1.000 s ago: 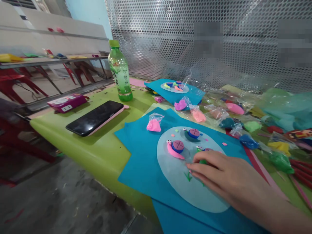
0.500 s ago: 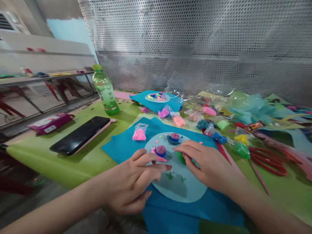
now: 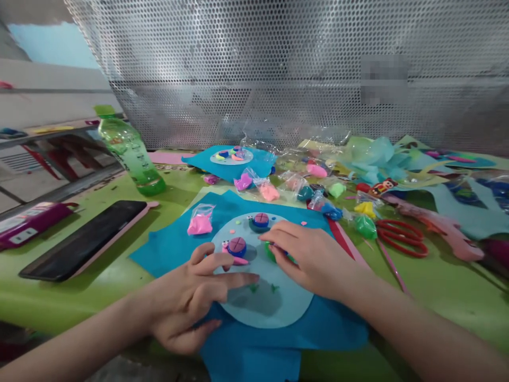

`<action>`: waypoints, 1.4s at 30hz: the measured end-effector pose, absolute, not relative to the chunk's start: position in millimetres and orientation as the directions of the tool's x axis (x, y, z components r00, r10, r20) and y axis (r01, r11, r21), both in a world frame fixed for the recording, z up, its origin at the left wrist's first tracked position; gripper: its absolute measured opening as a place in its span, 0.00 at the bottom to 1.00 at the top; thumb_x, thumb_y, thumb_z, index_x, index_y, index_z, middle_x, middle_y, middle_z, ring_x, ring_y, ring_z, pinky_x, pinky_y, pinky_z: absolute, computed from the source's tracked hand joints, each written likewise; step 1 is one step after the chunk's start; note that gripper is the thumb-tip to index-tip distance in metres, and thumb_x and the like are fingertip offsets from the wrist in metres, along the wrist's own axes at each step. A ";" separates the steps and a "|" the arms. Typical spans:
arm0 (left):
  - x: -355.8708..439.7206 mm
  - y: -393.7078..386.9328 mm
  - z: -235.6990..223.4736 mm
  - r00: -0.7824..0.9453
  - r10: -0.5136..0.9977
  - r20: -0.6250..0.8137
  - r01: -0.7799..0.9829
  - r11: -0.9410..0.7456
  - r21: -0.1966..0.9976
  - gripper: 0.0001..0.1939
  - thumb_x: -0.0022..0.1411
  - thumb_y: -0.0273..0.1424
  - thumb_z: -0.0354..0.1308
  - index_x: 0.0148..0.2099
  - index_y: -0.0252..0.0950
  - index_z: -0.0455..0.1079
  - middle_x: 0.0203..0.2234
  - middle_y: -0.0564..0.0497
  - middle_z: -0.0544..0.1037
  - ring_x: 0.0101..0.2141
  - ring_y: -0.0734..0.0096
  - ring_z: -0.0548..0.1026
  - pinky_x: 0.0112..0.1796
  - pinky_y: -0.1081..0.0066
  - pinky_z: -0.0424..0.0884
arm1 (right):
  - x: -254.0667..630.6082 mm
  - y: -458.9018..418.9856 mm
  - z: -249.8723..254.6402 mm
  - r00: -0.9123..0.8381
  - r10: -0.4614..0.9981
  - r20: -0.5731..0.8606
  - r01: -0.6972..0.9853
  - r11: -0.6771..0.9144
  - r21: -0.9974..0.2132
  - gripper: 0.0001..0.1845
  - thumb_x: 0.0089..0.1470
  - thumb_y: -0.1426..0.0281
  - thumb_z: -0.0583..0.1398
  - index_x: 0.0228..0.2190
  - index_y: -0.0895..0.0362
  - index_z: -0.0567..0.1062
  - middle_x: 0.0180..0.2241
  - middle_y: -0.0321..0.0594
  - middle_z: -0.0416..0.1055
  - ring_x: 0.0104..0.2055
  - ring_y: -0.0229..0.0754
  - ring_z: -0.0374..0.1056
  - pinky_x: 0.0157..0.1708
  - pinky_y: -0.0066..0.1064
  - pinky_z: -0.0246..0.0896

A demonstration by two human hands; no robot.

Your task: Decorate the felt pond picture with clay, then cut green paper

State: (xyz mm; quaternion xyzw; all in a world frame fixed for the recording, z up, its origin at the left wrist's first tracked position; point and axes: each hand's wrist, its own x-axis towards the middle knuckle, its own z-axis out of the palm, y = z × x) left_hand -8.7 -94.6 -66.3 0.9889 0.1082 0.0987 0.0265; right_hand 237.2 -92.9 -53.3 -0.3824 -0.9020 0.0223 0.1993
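My left hand (image 3: 199,297) is open, its fingers apart, with the index finger stretched over a pale blue paper oval (image 3: 274,315). Its fingertip is close to a small green clay sprig (image 3: 253,288); another green sprig (image 3: 274,288) lies to the right. Beside the left fingers sits a pink clay snail (image 3: 237,247) with a purple-and-blue shell. My right hand (image 3: 304,257) has its fingers closed together on a green clay piece (image 3: 270,251), partly hidden beneath them. Further up the oval is a second clay snail (image 3: 261,219) with a similar shell.
Blue paper (image 3: 175,254) lies under the oval, carrying a bag of pink clay (image 3: 200,222). At left are a phone (image 3: 87,239), a power strip (image 3: 35,223) and a green bottle (image 3: 129,151). Red-handled scissors (image 3: 401,237) and several clay bags lie right.
The view has swung to the right, so the table things appear further left. Both hands keep nearly the same places over the paper oval.
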 end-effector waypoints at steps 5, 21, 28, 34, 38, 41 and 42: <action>-7.7 -94.5 -69.6 0.953 0.236 0.191 0.219 -0.970 0.105 0.11 0.51 0.26 0.49 0.39 0.37 0.54 0.55 0.47 0.62 0.53 0.53 0.55 0.47 0.50 0.46 | 237.0 -92.4 -53.0 -0.621 0.706 0.340 0.687 0.700 -0.198 0.15 0.57 0.71 0.48 0.43 0.57 0.70 0.39 0.39 0.69 0.32 0.39 0.65 0.20 0.28 0.52; -4.2 -98.2 -67.7 0.934 0.266 0.237 0.247 -0.963 0.105 0.22 0.51 0.24 0.48 0.49 0.34 0.50 0.53 0.43 0.65 0.51 0.50 0.57 0.44 0.53 0.49 | 235.8 -93.5 -54.3 -0.628 0.696 0.347 0.684 0.707 -0.180 0.16 0.57 0.71 0.48 0.43 0.58 0.70 0.39 0.41 0.69 0.32 0.40 0.65 0.19 0.29 0.52; -7.7 -98.8 -73.9 0.932 0.258 0.256 0.261 -0.965 0.022 0.22 0.50 0.27 0.49 0.49 0.36 0.52 0.53 0.45 0.66 0.50 0.51 0.60 0.45 0.55 0.47 | 237.1 -94.3 -54.1 -0.634 0.692 0.347 0.680 0.712 -0.178 0.16 0.57 0.71 0.48 0.43 0.59 0.70 0.40 0.42 0.69 0.33 0.40 0.65 0.20 0.28 0.54; -10.1 -99.2 -78.0 0.934 0.250 0.257 0.257 -0.966 0.005 0.24 0.52 0.31 0.48 0.52 0.36 0.51 0.53 0.44 0.66 0.49 0.52 0.59 0.47 0.53 0.44 | 236.3 -94.7 -53.4 -0.633 0.684 0.363 0.676 0.717 -0.171 0.16 0.57 0.71 0.47 0.44 0.59 0.70 0.39 0.42 0.69 0.32 0.40 0.64 0.20 0.28 0.52; -6.8 -98.5 -75.3 0.930 0.272 0.245 0.267 -0.962 0.056 0.28 0.51 0.31 0.48 0.55 0.33 0.48 0.49 0.42 0.69 0.47 0.49 0.62 0.45 0.53 0.48 | 236.6 -94.3 -52.8 -0.621 0.698 0.358 0.684 0.705 -0.189 0.16 0.57 0.71 0.47 0.43 0.58 0.70 0.39 0.41 0.69 0.30 0.38 0.64 0.19 0.28 0.51; -4.6 -97.1 -72.3 0.924 0.309 0.227 0.287 -0.950 0.124 0.26 0.53 0.32 0.48 0.54 0.34 0.48 0.47 0.42 0.70 0.46 0.50 0.63 0.43 0.55 0.52 | 236.3 -94.2 -52.3 -0.609 0.709 0.356 0.696 0.693 -0.187 0.16 0.57 0.71 0.48 0.43 0.58 0.70 0.39 0.41 0.69 0.30 0.38 0.64 0.19 0.28 0.51; -4.4 -96.5 -71.7 0.922 0.316 0.223 0.288 -0.946 0.151 0.24 0.54 0.32 0.47 0.53 0.35 0.48 0.48 0.42 0.69 0.47 0.51 0.63 0.43 0.55 0.52 | 236.2 -94.4 -52.0 -0.606 0.712 0.355 0.700 0.689 -0.186 0.16 0.57 0.71 0.48 0.43 0.58 0.70 0.39 0.41 0.69 0.30 0.38 0.64 0.20 0.28 0.52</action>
